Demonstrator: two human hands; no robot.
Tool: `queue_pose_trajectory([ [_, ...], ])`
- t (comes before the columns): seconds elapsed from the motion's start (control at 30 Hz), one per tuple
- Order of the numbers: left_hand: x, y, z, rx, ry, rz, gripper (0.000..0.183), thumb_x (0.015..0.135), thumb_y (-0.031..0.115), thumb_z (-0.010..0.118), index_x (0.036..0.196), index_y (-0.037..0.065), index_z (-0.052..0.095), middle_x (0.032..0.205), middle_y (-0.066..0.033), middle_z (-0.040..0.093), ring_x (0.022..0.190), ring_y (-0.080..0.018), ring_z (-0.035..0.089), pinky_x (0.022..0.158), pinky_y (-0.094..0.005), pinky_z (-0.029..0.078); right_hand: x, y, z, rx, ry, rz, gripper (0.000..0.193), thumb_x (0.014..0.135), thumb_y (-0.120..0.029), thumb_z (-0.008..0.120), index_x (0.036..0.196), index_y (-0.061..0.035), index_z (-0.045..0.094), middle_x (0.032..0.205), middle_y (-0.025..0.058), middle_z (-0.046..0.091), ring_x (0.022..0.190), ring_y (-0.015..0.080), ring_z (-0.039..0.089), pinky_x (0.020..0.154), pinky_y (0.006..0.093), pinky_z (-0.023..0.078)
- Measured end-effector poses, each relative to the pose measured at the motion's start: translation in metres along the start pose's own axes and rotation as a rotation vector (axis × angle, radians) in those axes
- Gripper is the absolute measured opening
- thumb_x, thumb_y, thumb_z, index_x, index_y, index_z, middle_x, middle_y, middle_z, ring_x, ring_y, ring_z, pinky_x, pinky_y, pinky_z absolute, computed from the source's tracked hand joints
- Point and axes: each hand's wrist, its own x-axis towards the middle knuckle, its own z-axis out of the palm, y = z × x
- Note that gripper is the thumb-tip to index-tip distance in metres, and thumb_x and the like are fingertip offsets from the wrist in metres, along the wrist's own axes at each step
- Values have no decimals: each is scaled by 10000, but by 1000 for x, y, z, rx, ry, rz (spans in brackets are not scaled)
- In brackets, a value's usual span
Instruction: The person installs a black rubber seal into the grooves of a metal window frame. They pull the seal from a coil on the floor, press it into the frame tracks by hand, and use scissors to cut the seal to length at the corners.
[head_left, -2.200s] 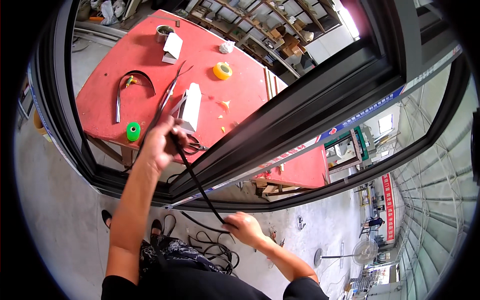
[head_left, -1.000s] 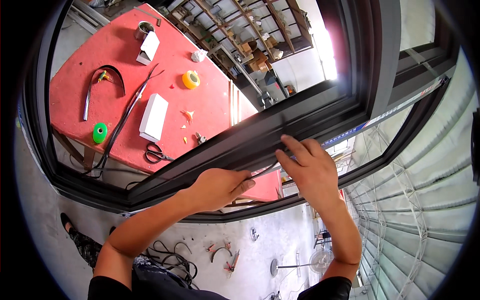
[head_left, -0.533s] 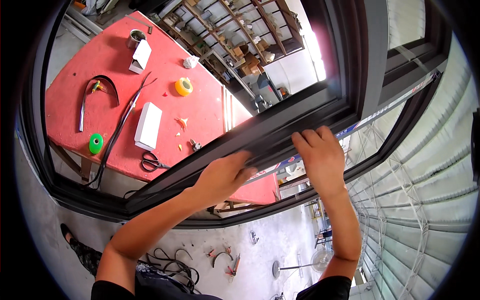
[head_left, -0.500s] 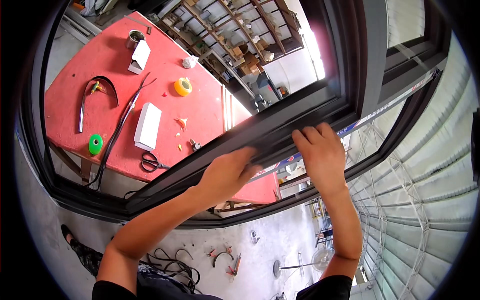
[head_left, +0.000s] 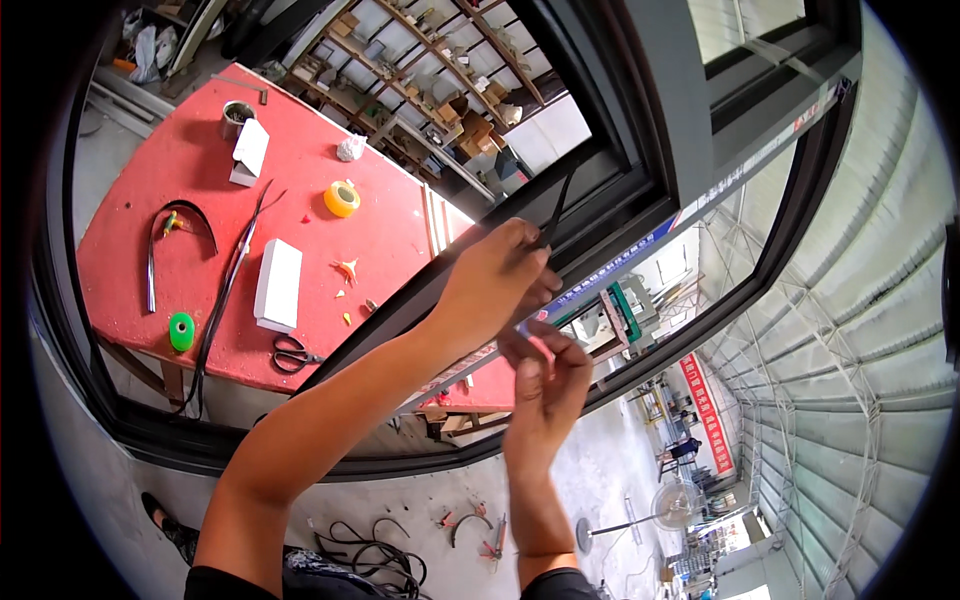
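Observation:
In front of me stands a dark window frame, tilted across the view. My left hand is at its lower rail, closed on a thin black strip that looks like rubber sealing gasket. One end of the strip sticks up past the fingers; the rest is hidden by the hand. Just below and nearer to me is my right hand, its thumb and fingers curled together in a pinch near the rail's near face. What they hold, if anything, cannot be made out.
Beyond the frame, a red table carries scissors, white boxes, a yellow tape roll, a green spool and long black strips. Coiled black strips, tools and a stand fan are on the floor.
My left hand has moved up and right along the rail, and a black strip now shows in it. The right hand has left the rail's top and dropped down and left, fingers pinched.

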Motion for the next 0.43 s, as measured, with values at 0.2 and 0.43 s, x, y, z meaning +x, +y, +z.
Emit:
queue_pose_trajectory([
  [0.2,-5,12,29,-20,-140,-71,195,960,181,520,1032,1,543,904,-89,642,822,-127,612,746,-265,494,-27,26,40,118,123,50,603,984,-141,446,1445,28,95,1281,126,452,1168,198,465,989,326,358],
  [0.43,-2,29,41,11,-190,-159,211,958,201,520,1039,7,541,905,-93,645,835,-148,626,745,-271,492,-31,53,14,262,58,584,632,971,-220,510,1455,-34,149,1258,107,461,1061,143,495,826,221,415],
])
